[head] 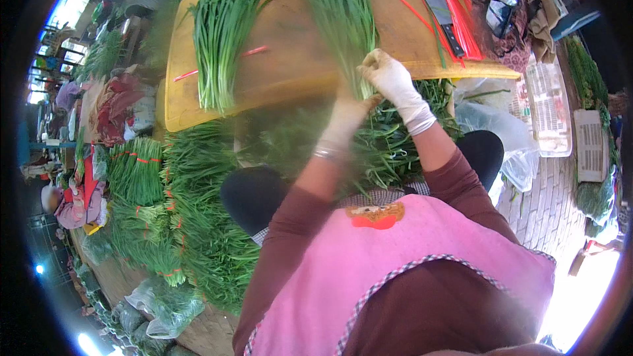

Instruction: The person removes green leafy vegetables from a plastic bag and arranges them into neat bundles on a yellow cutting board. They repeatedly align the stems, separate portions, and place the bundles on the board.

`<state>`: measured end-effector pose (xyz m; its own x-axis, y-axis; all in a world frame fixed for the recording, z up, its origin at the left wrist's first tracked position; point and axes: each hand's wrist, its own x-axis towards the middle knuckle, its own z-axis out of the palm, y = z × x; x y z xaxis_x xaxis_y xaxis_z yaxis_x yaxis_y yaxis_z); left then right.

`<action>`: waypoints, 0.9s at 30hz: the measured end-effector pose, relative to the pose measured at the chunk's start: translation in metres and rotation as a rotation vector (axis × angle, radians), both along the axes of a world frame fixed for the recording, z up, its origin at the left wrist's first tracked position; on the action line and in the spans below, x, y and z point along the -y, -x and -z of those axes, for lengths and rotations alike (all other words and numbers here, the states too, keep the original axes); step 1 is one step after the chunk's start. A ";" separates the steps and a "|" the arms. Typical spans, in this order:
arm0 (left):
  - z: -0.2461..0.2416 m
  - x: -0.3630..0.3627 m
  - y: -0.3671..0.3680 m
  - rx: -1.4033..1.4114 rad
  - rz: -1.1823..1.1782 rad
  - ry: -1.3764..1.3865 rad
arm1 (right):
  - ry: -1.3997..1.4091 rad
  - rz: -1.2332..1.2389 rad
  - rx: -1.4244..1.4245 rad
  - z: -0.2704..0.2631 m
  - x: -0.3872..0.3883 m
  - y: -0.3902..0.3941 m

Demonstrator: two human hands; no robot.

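Observation:
Both my hands wear pale gloves at the near edge of a yellow board point(292, 44). My left hand point(344, 113), blurred, is closed around the white stem ends of a bunch of long green leaf vegetables point(346, 15). My right hand point(385, 74) is at the right side of the same stems, thumb and fingertips pinched together; whether it grips a stem cannot be told. Another bunch of the greens point(222, 39) lies at the board's left, across a red strip point(186, 76). A cleaver point(442, 17) with a black handle lies on red strips point(462, 29) at the right.
Loose greens point(390, 143) lie below the board, above my lap. Bundles tied with red bands point(136, 168) are stacked at the left. A clear plastic bag point(509, 133) and a white plastic crate point(548, 113) stand at the right. Another person point(81, 202) is at the far left.

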<state>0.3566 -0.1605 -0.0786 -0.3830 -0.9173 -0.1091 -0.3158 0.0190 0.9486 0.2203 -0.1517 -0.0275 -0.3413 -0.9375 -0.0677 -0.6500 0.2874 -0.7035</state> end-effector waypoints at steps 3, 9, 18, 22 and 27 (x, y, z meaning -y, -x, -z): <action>-0.008 0.001 -0.015 -0.578 0.057 -0.423 | -0.047 0.052 0.350 0.022 -0.004 0.027; -0.001 -0.003 -0.018 -0.713 -0.002 -0.537 | 0.063 -0.019 0.365 0.026 -0.013 0.028; -0.016 -0.004 -0.010 -0.352 0.081 -0.371 | 0.107 -0.125 -0.333 -0.023 -0.018 -0.024; -0.026 -0.009 -0.007 -0.316 0.033 -0.236 | -0.026 -0.121 -0.278 -0.018 -0.004 -0.027; -0.003 0.004 -0.028 -0.851 0.051 -0.848 | 0.176 -0.042 -0.003 -0.008 -0.018 -0.015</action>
